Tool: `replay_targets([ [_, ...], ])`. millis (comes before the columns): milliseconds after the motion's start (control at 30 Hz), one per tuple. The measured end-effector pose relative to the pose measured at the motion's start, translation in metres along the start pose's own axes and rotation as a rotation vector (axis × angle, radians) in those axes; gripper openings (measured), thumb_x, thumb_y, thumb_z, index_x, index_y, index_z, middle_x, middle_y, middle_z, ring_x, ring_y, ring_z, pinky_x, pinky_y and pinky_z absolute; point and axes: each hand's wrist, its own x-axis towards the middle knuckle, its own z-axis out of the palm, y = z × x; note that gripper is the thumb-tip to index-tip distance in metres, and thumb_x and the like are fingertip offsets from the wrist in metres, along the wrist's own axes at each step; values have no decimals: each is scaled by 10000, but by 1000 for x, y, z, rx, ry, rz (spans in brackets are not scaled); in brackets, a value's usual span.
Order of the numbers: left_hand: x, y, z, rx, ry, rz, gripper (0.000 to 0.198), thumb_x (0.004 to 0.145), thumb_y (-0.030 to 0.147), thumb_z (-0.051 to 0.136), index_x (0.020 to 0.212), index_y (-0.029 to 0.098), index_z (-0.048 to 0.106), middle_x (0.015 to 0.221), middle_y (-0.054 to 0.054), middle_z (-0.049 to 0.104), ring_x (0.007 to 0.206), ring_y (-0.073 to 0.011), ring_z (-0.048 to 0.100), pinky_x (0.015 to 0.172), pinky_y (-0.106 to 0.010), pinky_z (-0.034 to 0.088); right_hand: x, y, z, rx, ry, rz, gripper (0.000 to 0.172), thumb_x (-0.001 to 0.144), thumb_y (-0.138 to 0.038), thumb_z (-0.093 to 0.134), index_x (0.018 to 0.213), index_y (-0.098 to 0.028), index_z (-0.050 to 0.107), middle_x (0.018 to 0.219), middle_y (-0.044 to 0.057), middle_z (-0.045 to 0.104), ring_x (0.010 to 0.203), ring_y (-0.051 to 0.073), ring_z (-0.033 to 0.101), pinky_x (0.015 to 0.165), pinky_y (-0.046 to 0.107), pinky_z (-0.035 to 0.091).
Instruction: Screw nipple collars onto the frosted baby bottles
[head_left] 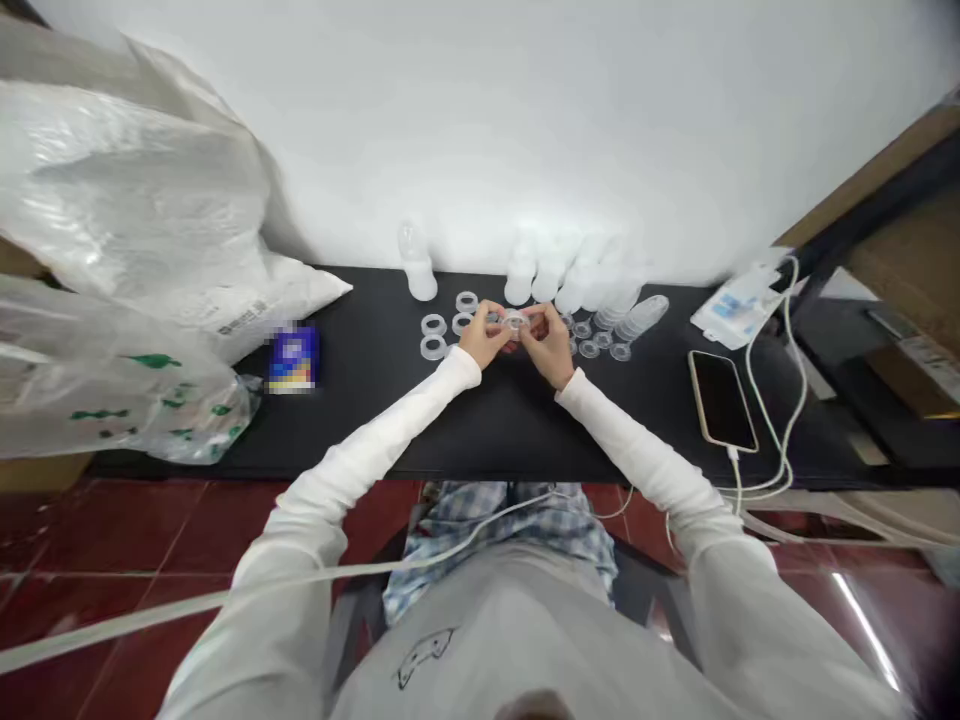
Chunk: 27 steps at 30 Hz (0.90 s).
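Observation:
Over the middle of the black table, my left hand [482, 337] and my right hand [550, 347] meet on a translucent ring [515, 319]. Fingers and thumbs pinch it from both sides, and any smaller part inside it is too unclear to make out. Just left of my left hand lie several similar whitish rings [433, 347], partly covered by the hand. Beside my right hand are several small clear round pieces [620, 352]. Behind the hands stands a row of frosted white bottles [519, 277], near a leaning stack of clear domed caps [642, 318].
A bottle with a clear top [418, 268] stands apart by the wall. Large plastic bags [135, 190] and a blurred blue packet [293, 358] occupy the left. At right lie a phone [724, 402], a white cable [795, 385] and a white-blue package [736, 305].

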Motion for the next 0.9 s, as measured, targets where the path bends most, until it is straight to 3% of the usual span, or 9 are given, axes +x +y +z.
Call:
replay_targets([
  [300,-1,5,-5,12,-62,3,387,777,374,764,912,217,438,634,32,702,548,-149,691,523,-227,547,4,6,-3,127,-55,53,436,793,-631,675,926,-225,588,654,-45,513,583,114,499,560,280,419],
  [633,-5,3,0,90,0,71,318,809,342,727,875,228,438,559,60,636,488,-123,642,463,-195,495,-6,-3,1,0,18,-17,387,840,-603,642,883,-236,527,662,-39,477,565,117,440,537,293,397],
  [767,1,1,-8,111,-34,182,289,830,384,693,928,226,473,675,38,667,585,-120,669,592,-237,567,-3,3,-5,44,-72,-55,458,822,-629,660,1031,-249,512,798,-7,550,667,136,533,620,304,474],
  [900,8,1,-14,102,-39,340,277,805,380,703,950,215,532,947,-8,673,689,-103,669,714,-282,594,3,11,-12,224,-164,22,558,840,-710,576,1199,-302,450,940,12,618,773,151,596,663,304,532],
])
